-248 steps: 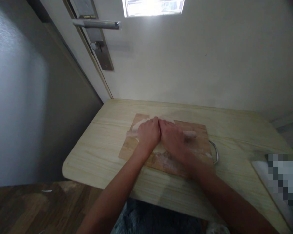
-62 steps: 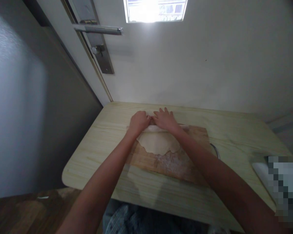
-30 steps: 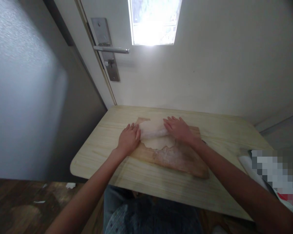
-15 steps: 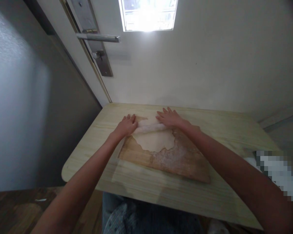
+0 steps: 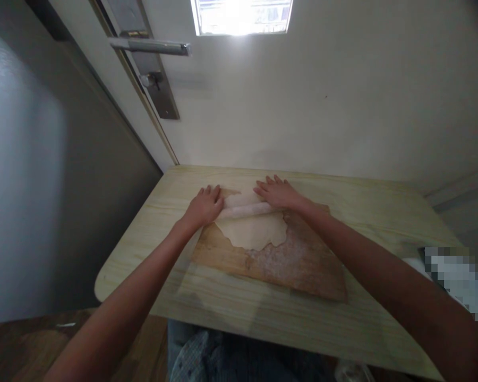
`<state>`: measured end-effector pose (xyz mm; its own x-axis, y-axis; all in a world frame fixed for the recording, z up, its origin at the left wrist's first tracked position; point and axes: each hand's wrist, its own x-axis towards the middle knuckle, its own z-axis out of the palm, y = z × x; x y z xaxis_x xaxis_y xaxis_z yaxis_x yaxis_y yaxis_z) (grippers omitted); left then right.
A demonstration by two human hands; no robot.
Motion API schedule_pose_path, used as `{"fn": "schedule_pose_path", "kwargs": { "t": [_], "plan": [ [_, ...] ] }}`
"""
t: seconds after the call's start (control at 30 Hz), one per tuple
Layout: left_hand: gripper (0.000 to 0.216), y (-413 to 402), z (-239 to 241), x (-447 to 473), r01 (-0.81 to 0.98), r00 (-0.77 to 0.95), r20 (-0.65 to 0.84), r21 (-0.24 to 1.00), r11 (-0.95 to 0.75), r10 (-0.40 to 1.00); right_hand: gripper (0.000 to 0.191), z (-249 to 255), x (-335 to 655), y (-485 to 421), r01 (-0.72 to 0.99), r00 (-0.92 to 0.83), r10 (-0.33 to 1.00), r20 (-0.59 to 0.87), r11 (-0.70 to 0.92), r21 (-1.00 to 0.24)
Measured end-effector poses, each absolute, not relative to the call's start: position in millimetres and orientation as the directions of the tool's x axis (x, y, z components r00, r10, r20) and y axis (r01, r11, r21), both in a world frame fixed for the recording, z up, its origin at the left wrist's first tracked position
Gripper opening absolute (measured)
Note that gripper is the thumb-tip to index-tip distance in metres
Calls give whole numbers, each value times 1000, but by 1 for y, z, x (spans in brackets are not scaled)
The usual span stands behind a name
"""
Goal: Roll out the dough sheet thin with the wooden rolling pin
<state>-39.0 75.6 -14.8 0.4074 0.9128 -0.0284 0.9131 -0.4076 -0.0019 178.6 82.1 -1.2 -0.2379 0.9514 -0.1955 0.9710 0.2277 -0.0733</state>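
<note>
A pale, floury rolling pin [image 5: 250,210] lies across a thin, uneven sheet of dough [image 5: 255,232]. The dough rests on a wooden board [image 5: 231,262] dusted with flour towards its right. At the pin's left end, my left hand [image 5: 205,204] presses down with its fingers stretched forward. My right hand [image 5: 276,192] lies over the opposite end, palm down and fingers spread. Both ends of the pin are hidden under my palms, and part of the dough's far side is covered by my right hand.
A light wood-grain table [image 5: 175,292] carries the board. Behind it stands a pale door with a metal handle [image 5: 155,48] and a bright window pane [image 5: 242,18]. A blurred-out object [image 5: 462,281] sits at the table's right side, near my right forearm.
The view has tilted down slightly, so door and handle sit higher. Both hands stay on the rolling pin, with little visible movement over the dough.
</note>
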Motion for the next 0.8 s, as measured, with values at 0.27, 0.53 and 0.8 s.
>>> {"fn": "schedule_pose_path", "kwargs": {
  "t": [0.27, 0.53, 0.8],
  "plan": [
    [48, 38, -8, -35, 921, 387, 68, 17, -388, 920, 53, -1, 181, 58, 966, -259, 953, -155, 253, -59],
    [47, 9, -1, -32, 917, 397, 106, 2, -399, 912, 48, -2, 180, 28, 958, -287, 958, -21, 287, -28],
    [49, -9, -3, -31, 909, 408, 171, 16, -417, 897, 46, -4, 180, 10, 956, -291, 954, 72, 293, -20]
  ]
}}
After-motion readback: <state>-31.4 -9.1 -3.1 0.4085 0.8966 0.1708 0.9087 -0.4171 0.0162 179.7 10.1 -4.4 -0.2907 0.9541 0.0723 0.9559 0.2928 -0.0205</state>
